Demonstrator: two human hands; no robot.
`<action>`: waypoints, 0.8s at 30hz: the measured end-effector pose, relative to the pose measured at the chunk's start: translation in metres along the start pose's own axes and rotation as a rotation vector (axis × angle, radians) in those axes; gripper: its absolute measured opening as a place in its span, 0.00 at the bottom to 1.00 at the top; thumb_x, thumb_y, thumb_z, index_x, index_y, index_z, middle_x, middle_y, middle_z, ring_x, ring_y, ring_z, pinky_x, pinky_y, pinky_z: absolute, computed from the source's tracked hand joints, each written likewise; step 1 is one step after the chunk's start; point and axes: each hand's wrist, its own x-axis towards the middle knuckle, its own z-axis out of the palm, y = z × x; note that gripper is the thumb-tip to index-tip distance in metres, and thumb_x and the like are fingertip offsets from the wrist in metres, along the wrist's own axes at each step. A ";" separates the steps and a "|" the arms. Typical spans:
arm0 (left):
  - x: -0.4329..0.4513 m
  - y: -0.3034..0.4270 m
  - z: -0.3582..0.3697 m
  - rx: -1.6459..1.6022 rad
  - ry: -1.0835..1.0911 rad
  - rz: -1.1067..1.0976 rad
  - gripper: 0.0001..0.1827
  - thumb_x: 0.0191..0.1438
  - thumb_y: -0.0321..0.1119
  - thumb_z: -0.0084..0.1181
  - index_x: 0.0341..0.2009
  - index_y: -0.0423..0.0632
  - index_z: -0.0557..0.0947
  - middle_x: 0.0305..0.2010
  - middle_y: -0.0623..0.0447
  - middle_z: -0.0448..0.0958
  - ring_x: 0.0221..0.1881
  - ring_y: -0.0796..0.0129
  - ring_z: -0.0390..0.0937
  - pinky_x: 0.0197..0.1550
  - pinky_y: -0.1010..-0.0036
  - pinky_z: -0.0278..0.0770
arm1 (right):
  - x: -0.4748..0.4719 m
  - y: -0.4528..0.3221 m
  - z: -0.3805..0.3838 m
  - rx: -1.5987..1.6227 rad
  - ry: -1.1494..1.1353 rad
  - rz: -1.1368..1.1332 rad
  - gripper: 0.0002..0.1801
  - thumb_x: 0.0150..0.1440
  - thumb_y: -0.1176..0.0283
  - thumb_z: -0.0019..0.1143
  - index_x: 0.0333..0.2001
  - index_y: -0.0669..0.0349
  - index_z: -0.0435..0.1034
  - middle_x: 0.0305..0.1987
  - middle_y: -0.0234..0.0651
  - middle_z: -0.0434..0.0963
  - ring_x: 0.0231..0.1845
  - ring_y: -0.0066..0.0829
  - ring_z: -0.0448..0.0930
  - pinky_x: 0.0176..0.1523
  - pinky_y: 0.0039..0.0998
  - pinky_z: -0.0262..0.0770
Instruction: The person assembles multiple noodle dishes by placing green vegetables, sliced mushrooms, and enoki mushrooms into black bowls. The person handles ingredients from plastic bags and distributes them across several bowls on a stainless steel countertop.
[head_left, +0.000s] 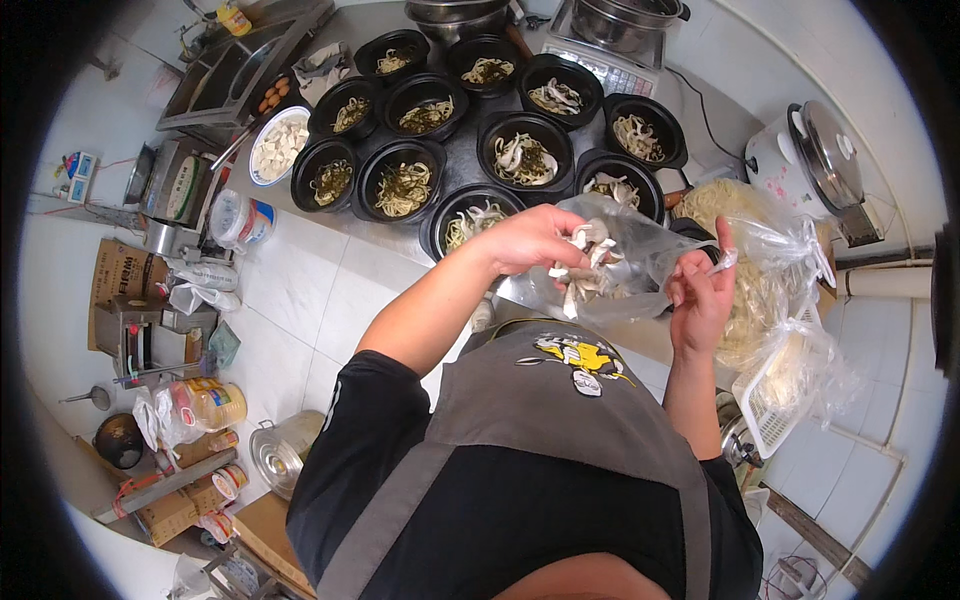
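My left hand (536, 244) is closed on a bunch of pale mushroom pieces (589, 274), which look like torn oyster mushrooms. My right hand (701, 289) grips the rim of a clear plastic bag (645, 255), its index finger raised. The bag lies behind and beside the mushrooms. Beyond my hands stand several black bowls with noodles and dark green shreds. Pale mushroom strips top the noodles in the bowl at centre (525, 159), the near bowl (474, 221), the bowl at right (645, 135) and the one partly behind the bag (619, 184).
A bowl of tofu cubes (281, 146) and brown eggs (274, 95) are at the table's left. A scale (611, 64) bears a steel pot. At right are a rice cooker (802, 154), a large bag of noodles (750, 277) and a white plastic basket (772, 405). A lidded pot (281, 454) stands lower left.
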 end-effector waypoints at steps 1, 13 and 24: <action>-0.008 0.007 -0.007 0.070 0.024 0.061 0.15 0.48 0.22 0.62 0.43 0.38 0.83 0.41 0.49 0.83 0.40 0.70 0.80 0.44 0.76 0.76 | 0.002 0.000 0.004 0.002 0.012 -0.013 0.40 0.56 0.82 0.52 0.71 0.61 0.47 0.30 0.33 0.72 0.20 0.16 0.65 0.23 0.17 0.60; -0.131 0.067 -0.185 0.296 0.742 0.098 0.16 0.50 0.25 0.61 0.45 0.42 0.80 0.37 0.54 0.80 0.34 0.71 0.79 0.32 0.75 0.81 | -0.009 0.024 0.039 -0.071 0.284 -0.159 0.36 0.58 0.79 0.52 0.69 0.64 0.51 0.30 0.31 0.73 0.20 0.14 0.64 0.23 0.16 0.58; -0.143 0.042 -0.228 0.414 0.847 -0.057 0.16 0.55 0.31 0.61 0.49 0.44 0.80 0.40 0.56 0.80 0.38 0.73 0.79 0.33 0.75 0.83 | -0.009 0.023 0.032 -0.095 0.347 -0.168 0.32 0.59 0.79 0.45 0.68 0.67 0.52 0.30 0.33 0.72 0.20 0.16 0.64 0.24 0.17 0.58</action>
